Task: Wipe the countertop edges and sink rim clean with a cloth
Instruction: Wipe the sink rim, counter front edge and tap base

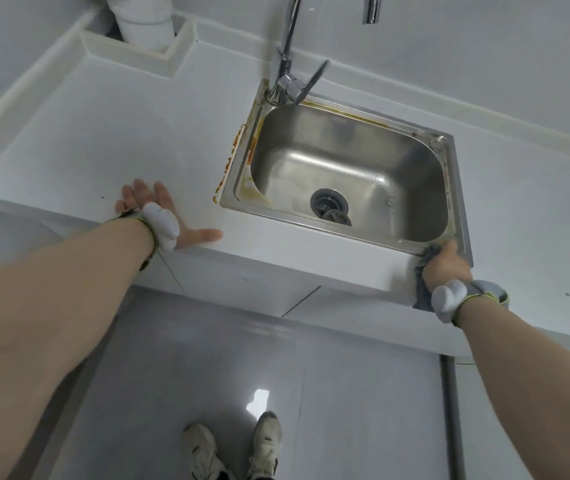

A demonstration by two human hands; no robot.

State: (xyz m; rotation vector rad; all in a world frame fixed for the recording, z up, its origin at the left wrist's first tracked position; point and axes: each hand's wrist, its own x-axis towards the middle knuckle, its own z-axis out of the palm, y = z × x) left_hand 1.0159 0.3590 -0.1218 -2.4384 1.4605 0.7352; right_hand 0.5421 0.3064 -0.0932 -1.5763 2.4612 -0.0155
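Right hand (448, 263) apparently gripping one cloth (421, 268) at sink (456, 188) corner.

Pale grey walls (484, 57) rise behind the white bench (110, 133), joined to it by a low upstand. At the bench's far left corner a boxed surround (172, 50) encloses a white drain pipe (145, 22). Below the front edge run white cabinet fronts (242, 282). The glossy grey tiled floor (328, 393) reflects a bright ceiling light (258, 401).
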